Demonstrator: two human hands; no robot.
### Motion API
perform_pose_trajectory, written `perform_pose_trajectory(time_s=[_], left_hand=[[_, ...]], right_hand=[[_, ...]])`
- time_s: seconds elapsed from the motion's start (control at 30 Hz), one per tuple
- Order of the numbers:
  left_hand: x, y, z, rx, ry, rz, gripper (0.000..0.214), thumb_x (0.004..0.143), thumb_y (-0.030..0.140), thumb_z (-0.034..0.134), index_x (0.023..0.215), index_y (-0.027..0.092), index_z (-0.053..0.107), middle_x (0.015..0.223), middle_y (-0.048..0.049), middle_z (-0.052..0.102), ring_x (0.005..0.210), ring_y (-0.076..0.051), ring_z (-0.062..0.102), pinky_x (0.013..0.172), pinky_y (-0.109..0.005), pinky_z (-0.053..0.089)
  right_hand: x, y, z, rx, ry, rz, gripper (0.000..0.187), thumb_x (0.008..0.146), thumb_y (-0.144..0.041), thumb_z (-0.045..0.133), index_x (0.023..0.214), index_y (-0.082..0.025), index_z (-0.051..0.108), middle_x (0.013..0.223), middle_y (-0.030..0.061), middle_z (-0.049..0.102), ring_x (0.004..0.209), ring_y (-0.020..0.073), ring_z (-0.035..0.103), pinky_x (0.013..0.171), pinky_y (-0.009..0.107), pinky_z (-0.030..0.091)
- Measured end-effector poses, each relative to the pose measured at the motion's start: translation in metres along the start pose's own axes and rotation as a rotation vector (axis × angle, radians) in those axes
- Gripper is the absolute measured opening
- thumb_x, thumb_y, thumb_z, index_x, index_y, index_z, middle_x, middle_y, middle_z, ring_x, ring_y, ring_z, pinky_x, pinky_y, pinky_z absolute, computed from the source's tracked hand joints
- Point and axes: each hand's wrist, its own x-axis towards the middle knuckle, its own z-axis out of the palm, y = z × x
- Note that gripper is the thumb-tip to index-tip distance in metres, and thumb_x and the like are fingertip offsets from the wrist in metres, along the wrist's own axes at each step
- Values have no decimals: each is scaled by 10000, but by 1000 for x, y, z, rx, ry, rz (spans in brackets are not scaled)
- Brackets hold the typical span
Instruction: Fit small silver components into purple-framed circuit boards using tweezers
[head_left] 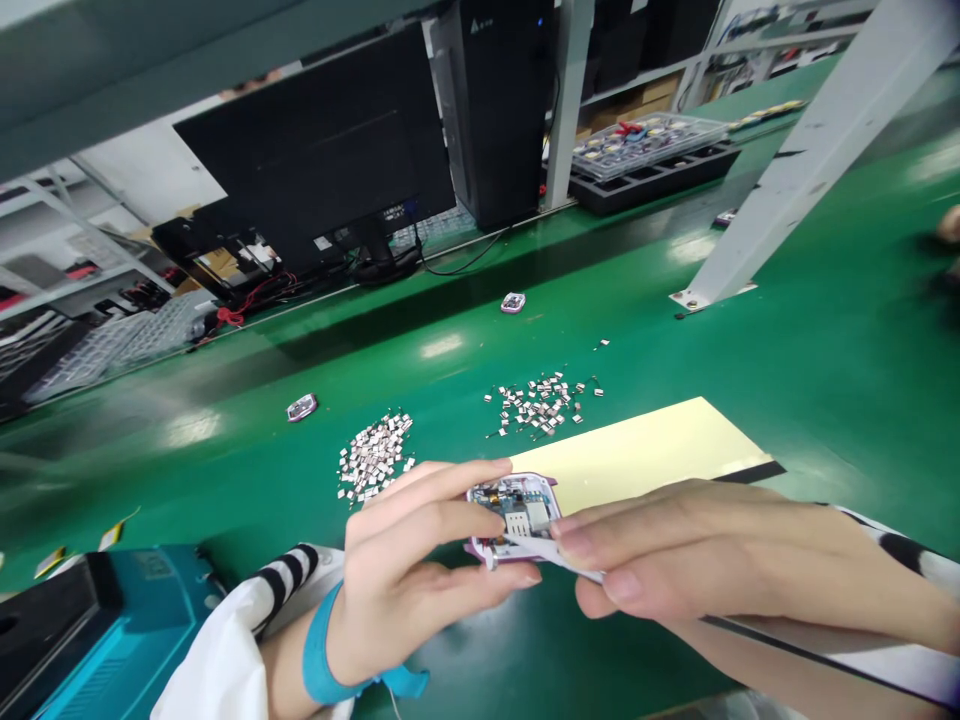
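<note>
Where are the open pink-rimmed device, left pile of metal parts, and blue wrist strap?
open pink-rimmed device (521,495), head view, exposed circuit board
left pile of metal parts (375,455), head view, pile's middle
blue wrist strap (317,650), head view, band's side

Lilac-framed circuit board (514,515), low at centre of the frame

It sits tilted, pinched by my left fingers (442,490), its exposed board showing silver metal shields and a small gold part. A thin white strip (555,553), held in my right fingers (637,530), touches its lower edge.
</note>
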Motion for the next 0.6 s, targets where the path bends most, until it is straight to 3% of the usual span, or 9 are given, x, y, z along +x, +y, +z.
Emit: perform_pose_trajectory(time_s=[0.3, 0.5, 0.6], left_hand=[[-1, 0, -1, -5, 4, 10, 281, 667, 213, 728, 888, 105, 593, 1020, -115, 641, 885, -169, 608, 792, -269, 478], [-3, -1, -2, 13, 12, 42, 275, 653, 193, 737, 870, 99, 598, 1013, -110, 645, 865, -166, 610, 783, -272, 488], [-5, -2, -3, 16, 16, 64, 268, 648, 202, 741, 851, 100, 598, 1023, -110, 641, 870, -167, 612, 795, -276, 490]], right_hand=[[-3, -1, -2, 117, -15, 89, 212, 909, -287, 432, 963, -281, 637, 938, -17, 653, 860, 97, 628, 813, 170, 502], [7, 0, -10, 159, -79, 23, 201, 909, -276, 441, 976, -254, 629, 921, -7, 656, 858, 107, 629, 792, 187, 516], [12, 0, -14, 174, -176, -14, 221, 924, -256, 408, 1006, -239, 612, 955, 18, 650, 854, 114, 634, 796, 201, 519]])
